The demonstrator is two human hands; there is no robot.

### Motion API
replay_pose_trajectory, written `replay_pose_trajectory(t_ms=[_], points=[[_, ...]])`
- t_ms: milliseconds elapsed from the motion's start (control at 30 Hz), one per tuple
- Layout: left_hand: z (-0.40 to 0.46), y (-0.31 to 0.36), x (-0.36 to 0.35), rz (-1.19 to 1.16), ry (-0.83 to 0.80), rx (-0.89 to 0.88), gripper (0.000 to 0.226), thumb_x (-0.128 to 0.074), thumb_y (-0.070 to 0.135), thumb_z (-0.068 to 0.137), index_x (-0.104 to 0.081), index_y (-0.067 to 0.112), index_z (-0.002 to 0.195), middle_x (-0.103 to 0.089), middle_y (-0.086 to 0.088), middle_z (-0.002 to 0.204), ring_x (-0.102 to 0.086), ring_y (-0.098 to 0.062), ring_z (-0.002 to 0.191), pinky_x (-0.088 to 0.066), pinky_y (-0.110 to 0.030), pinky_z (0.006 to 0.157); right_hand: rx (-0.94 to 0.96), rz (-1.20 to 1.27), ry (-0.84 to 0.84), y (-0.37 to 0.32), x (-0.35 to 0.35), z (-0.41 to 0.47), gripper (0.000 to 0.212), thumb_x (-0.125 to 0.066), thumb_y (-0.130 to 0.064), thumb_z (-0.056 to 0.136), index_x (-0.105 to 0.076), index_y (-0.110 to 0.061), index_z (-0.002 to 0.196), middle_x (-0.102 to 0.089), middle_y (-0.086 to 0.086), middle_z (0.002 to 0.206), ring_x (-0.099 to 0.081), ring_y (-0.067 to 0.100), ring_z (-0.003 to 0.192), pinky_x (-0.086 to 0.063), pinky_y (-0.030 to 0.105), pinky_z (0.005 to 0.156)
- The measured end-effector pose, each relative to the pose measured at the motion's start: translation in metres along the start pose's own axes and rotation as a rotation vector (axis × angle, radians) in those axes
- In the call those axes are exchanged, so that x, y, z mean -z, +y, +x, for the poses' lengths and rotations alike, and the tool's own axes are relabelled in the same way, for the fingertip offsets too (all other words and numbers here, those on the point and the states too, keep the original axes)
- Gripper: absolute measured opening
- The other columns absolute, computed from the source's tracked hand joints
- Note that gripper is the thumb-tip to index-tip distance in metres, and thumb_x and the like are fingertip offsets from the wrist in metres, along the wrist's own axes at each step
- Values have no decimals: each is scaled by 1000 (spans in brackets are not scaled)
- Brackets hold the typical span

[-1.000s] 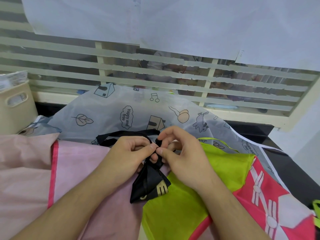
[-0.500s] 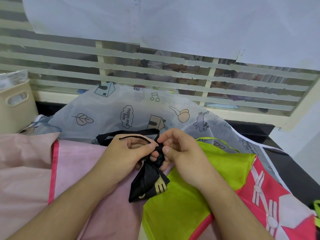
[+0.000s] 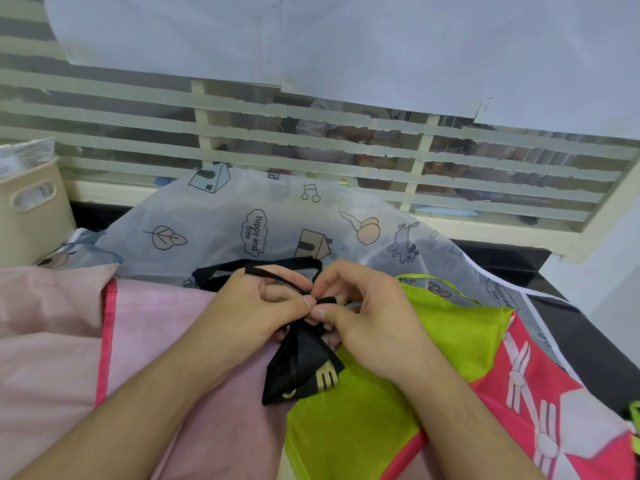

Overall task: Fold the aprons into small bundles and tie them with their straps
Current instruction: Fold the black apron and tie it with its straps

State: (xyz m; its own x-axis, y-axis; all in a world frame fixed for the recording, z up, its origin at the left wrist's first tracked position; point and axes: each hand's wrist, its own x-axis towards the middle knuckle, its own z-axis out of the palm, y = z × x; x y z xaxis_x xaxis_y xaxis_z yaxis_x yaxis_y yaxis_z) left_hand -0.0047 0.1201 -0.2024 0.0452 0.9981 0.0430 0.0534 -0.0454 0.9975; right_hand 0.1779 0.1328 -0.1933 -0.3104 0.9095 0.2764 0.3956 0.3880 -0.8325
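A small black apron bundle [image 3: 304, 367] with a gold fork print lies in the middle, on top of the other aprons. My left hand [image 3: 256, 306] and my right hand [image 3: 363, 313] meet just above it, thumbs almost touching. Both pinch the black strap [image 3: 277, 274] at the bundle's neck. One thin strap end arches over my left fingers. A wider strap loop [image 3: 221, 271] trails to the left behind my left hand. The knot itself is hidden between my fingers.
Spread under the bundle are a pink apron [image 3: 145, 337], a lime-green apron [image 3: 363, 420], a red-and-white patterned apron [image 3: 540, 403] and a translucent printed apron [image 3: 249, 230]. A beige basket [image 3: 31, 209] stands at the far left. A striped window runs along the back.
The thin strap end has come up and now arches over my left fingers. My two thumbs have closed in on the bundle's neck. The bundle has stayed in place.
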Motion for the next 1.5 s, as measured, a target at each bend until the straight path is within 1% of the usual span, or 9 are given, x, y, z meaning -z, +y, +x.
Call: replay_pose_trajectory(t_ms=[200, 333, 500, 700, 833, 1033, 1167, 1333, 1500], points=[[-3, 5, -1, 2, -43, 1, 28, -84, -5, 80, -74, 6, 104, -79, -16, 86, -78, -31, 89, -61, -36, 78, -68, 53, 58, -1, -1, 1, 26, -70, 6, 86, -70, -19, 79, -62, 0, 65, -63, 23, 59, -60, 55, 61], [-5, 7, -5, 104, 35, -31, 28, -84, -4, 79, -73, 9, 101, -81, -8, 84, -79, -25, 84, -62, -47, 84, -86, 9, 86, 0, -2, 1, 26, -71, 2, 88, -73, -22, 80, -64, 1, 66, -68, 26, 60, -60, 54, 62], [-6, 6, -4, 306, 172, -151, 32, -91, 5, 72, -74, 24, 93, -79, 9, 83, -77, -6, 80, -61, -32, 80, -39, -125, 109, 4, -3, 2, 19, -75, -8, 87, -77, -27, 85, -67, -5, 76, -68, 15, 71, -58, 44, 73], [-6, 0, -6, 430, 256, -246, 38, -93, 12, 72, -66, 31, 93, -76, 16, 77, -72, 1, 72, -47, -14, 67, -53, -260, 103, 3, -1, 3, 18, -75, -11, 89, -76, -29, 83, -68, -9, 88, -61, 4, 86, -47, 20, 77], [-7, 1, -7, 484, 270, -284, 42, -91, 12, 75, -65, 34, 99, -74, 18, 80, -68, 0, 70, -47, -13, 67, -141, -166, 46, 4, -5, 4, 18, -68, -9, 94, -72, -23, 83, -71, -8, 85, -63, 4, 83, -51, 27, 78], [-8, 2, -7, 495, 250, -380, 46, -83, 4, 82, -59, 33, 108, -72, 15, 83, -67, -7, 74, -45, -10, 70, -283, 96, -76, 1, -8, 1, 24, -56, -11, 104, -64, -17, 82, -46, -13, 46, -40, 1, 42, -32, 23, 50], [-5, -3, -6, 478, 265, -411, 58, -87, 9, 78, -50, 33, 116, -60, 11, 94, -64, -13, 85, -50, -24, 71, -359, 312, -43, 2, -12, 1, 23, -53, -9, 106, -63, -10, 86, -37, 2, 49, -32, 13, 40, -26, 30, 47], [-9, -1, -4, 617, 245, -552, 32, -89, 23, 77, -61, 32, 91, -54, 9, 80, -56, -18, 75, -42, -18, 65, -361, 428, -11, 3, -12, 1, 22, -54, -7, 106, -66, -2, 88, -38, 15, 67, -29, 16, 43, -30, 28, 41], [-9, -4, -6, 604, 193, -449, 18, -91, 27, 76, -74, 33, 79, -67, 11, 71, -64, -16, 70, -45, -16, 61, -385, 432, -8, 6, -12, 2, 23, -59, -11, 103, -71, -4, 84, -39, 13, 63, -29, 17, 44, -30, 30, 43]])
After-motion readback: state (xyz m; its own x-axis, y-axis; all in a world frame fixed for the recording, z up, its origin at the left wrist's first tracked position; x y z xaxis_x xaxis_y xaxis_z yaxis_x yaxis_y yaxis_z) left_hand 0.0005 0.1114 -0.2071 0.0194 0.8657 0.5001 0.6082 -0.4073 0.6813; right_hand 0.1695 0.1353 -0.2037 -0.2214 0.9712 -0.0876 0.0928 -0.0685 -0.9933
